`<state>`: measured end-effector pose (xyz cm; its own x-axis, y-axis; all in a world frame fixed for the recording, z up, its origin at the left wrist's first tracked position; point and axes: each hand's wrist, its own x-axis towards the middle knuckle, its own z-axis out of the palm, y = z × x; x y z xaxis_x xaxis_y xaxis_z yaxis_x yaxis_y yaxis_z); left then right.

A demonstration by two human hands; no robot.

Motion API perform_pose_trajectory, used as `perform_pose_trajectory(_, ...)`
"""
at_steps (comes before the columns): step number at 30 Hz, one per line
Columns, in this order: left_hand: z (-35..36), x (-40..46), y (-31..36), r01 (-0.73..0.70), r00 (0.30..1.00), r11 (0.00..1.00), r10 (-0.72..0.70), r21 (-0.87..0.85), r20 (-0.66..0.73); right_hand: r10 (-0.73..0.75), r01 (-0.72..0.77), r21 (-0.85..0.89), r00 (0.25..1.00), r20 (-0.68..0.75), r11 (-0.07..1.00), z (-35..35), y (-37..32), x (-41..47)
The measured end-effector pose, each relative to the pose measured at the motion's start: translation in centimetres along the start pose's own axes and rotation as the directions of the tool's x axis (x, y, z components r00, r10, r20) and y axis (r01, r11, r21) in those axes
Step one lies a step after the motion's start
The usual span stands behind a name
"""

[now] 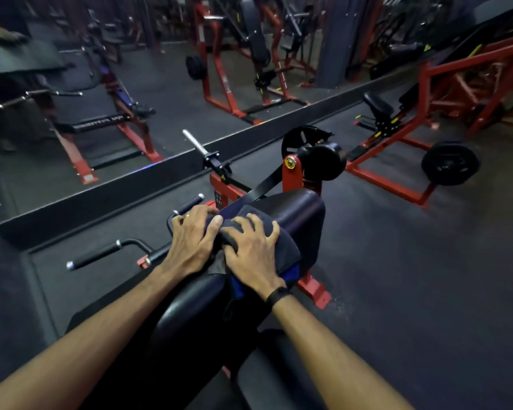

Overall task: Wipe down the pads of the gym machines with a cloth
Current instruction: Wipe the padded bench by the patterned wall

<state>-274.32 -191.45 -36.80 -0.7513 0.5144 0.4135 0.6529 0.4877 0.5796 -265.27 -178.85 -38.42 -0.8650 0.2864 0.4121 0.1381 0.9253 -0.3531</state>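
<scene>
Both hands lie on a dark cloth [259, 247] spread over the black bench pad [296, 214]. The left hand [190, 241] and the right hand [253, 253] press it with spread fingers; the cloth's blue part [237, 287] is perhaps its edge.

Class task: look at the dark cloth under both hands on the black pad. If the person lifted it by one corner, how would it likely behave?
The cloth would probably hang limp: it already bunches in folds between the left hand and right hand. It likely slides easily, since the pad looks smooth and glossy. It seems light.
</scene>
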Motion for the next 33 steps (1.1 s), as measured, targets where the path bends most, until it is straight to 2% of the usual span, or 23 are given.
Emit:
perform_pose_trajectory(2, -1.0, -0.8, 0.1, -0.025, 1.0, 1.0, 0.025, 0.01, 0.013, 0.022, -0.022, -0.013, 1.0, 0.011, 1.0, -0.6, 0.4, 1.1)
perform_pose_trajectory(5, -3.0, -3.0, -0.6, 0.004, 0.999, 1.0, -0.004, -0.001, 0.039, 0.13, -0.127, -0.056, 0.99, 0.05, 0.99, -1.0, -0.8, 1.5)
perform_pose_trajectory(8, -5.4, -5.6, -2.2, 0.035, 0.998, 0.999, -0.035, -0.007, 0.044, 0.145, -0.141, -0.067, 0.988, 0.057, 0.988, -0.7, -3.3, -0.1)
perform_pose_trajectory(14, -9.7, -10.4, -3.2, 0.122, 0.991, 0.99, -0.118, -0.073, 0.06, 0.2, -0.187, 0.089, 0.966, -0.162, 0.978, 0.8, -10.2, -5.3)
perform_pose_trajectory(20, -11.4, -13.5, -2.8, -0.037, 0.981, 0.999, 0.041, -0.022, 0.191, 0.243, -0.196, 0.186, 0.928, -0.282, 0.963, 2.3, -16.6, -11.0)
perform_pose_trajectory(28, -12.6, -13.8, -1.5, 0.056, 0.98, 0.972, -0.01, -0.229, 0.201, 0.358, -0.263, 0.287, 0.862, -0.359, 0.921, 4.2, -21.1, -15.4)
perform_pose_trajectory(33, -13.0, -13.3, -1.5, -0.053, 0.974, 0.974, 0.099, -0.218, 0.206, 0.452, -0.276, 0.407, 0.774, -0.443, 0.871, 4.7, -21.5, -15.0)
